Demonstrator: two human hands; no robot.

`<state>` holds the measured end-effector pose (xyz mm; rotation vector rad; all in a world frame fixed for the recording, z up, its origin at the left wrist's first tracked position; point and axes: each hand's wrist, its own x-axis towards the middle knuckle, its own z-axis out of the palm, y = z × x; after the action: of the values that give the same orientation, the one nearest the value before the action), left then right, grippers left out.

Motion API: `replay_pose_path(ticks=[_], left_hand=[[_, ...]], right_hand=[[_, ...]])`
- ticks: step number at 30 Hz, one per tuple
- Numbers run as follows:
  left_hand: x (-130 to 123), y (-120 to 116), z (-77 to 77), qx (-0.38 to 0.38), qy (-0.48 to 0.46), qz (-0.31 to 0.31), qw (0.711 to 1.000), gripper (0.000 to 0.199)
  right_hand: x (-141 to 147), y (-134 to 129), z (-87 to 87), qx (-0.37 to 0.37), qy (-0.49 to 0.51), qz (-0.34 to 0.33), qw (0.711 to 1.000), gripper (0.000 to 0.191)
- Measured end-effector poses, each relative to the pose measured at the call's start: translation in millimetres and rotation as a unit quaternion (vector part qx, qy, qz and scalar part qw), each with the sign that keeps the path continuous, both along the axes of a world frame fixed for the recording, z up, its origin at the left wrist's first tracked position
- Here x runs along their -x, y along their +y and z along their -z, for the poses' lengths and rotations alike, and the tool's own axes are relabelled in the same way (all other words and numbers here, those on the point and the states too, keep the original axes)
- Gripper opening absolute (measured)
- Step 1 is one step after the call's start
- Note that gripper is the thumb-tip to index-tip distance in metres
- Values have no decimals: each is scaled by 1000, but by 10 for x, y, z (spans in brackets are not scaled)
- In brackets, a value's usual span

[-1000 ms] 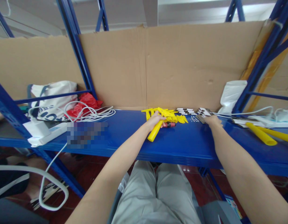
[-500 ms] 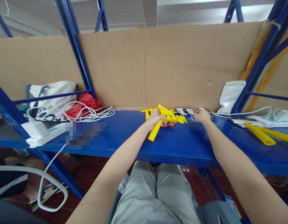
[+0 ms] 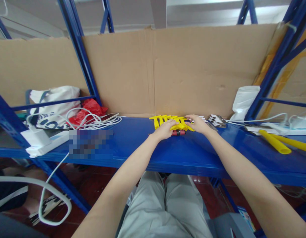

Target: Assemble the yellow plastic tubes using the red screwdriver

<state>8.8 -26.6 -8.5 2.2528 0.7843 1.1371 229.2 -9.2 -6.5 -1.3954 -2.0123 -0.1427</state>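
The surface carries two long yellow tubes, one red-black tool and, near its back edge, one red bag.

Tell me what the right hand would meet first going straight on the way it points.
The right hand would probably meet the yellow parts first; depth is unclear, so it may be touching them.

left hand partly hides yellow parts.

Both hands at yellow parts
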Motion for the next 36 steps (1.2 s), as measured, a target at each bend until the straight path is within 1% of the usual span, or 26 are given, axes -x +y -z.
replay_pose_path(ticks=[2, 5, 8, 10, 12, 18, 20, 22, 25, 27, 29, 31, 33, 36], left_hand=[[-6, 13, 23, -13, 15, -13, 1000, 28], [-9, 62, 51, -34, 54, -27, 998, 22], [-4, 138, 86, -86, 116, -32, 989, 22], [1, 190, 117, -126, 135, -24, 982, 25], [2, 233, 148, -155, 136, -15, 978, 29], [-9, 272, 187, -185, 129, -2, 974, 42], [-7, 270, 181, -193, 139, -4, 971, 44], [-1, 270, 174, -200, 147, -3, 969, 44], [5, 268, 167, -201, 152, -5, 968, 41], [3, 260, 163, -199, 154, -11, 968, 40], [-2, 245, 155, -200, 155, -19, 967, 41], [-7, 228, 144, -202, 157, -23, 967, 41], [-8, 213, 132, -202, 158, -22, 966, 41], [-6, 204, 124, -205, 161, -21, 965, 41]], right_hand=[[53, 21, 33, -15, -15, -50, 999, 44], [104, 50, 73, -39, -38, -110, 992, 48], [127, 67, 99, -58, -59, -153, 985, 51], [134, 69, 107, -64, -71, -166, 981, 54], [140, 63, 106, -63, -78, -165, 981, 54], [138, 28, 57, -55, -73, -149, 985, 45], [133, 15, 36, -45, -52, -139, 988, 42], [122, 8, 18, -31, -8, -121, 992, 38], [80, 20, -2, -10, 121, -78, 989, 27], [30, 39, -12, 2, 230, -41, 972, 20], [-32, 54, -22, 12, 327, 5, 945, 13], [-91, 52, -30, 22, 397, 57, 916, 10], [-136, 35, -32, 41, 437, 107, 892, 9], [-172, 0, -14, 82, 462, 159, 869, 4]])
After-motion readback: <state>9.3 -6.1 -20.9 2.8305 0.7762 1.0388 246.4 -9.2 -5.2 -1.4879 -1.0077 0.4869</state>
